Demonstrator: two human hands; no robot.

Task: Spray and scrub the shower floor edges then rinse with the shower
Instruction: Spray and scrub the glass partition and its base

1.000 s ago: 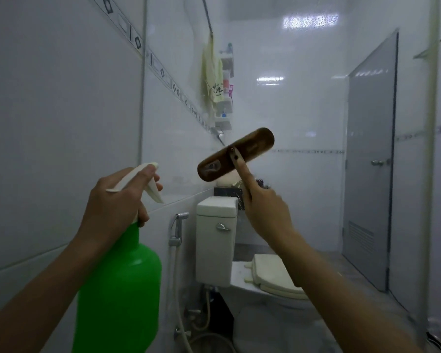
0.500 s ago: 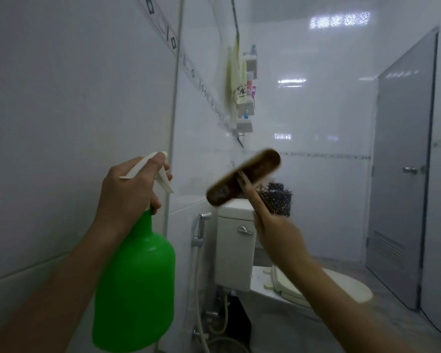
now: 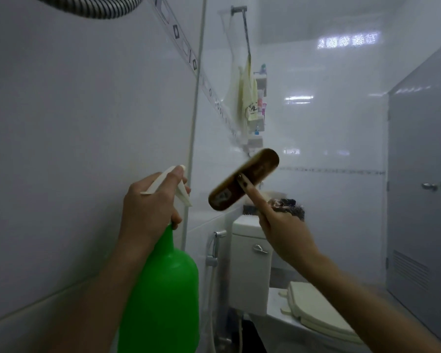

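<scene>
Over the last second the view has swung left and tipped up: the door (image 3: 418,189) has slid to the far right, the white wall (image 3: 61,123) fills the left half, and a ribbed metal shower hose (image 3: 99,6) has come in along the top edge. The hands have hardly altered. The left hand (image 3: 148,207) keeps its fingers curled round the neck of the green bottle (image 3: 161,296), one finger lying along the top of the white spray head, and the bottle hangs near, low and left of centre. The right hand (image 3: 283,230) still grips the brown brush (image 3: 243,179), index finger stretched across its back; the other fingers are hidden behind it. The brush is raised at mid-height, tilted up to the right, just right of the spray head and not touching it. Both tools are ready, but the shower floor edges are out of view below, so by my reckoning neither spraying nor scrubbing has begun; the hands must come down towards the floor first. As for the room, it is narrow, dim and tiled in glossy white with a patterned band running along the walls. A toilet (image 3: 250,266) stands against the left wall beyond the hands, lid down, with a dark object on its tank and a small hand sprayer (image 3: 215,248) on the wall beside it. Farther on, a pale cloth (image 3: 248,98) hangs by a small rack (image 3: 261,105).
</scene>
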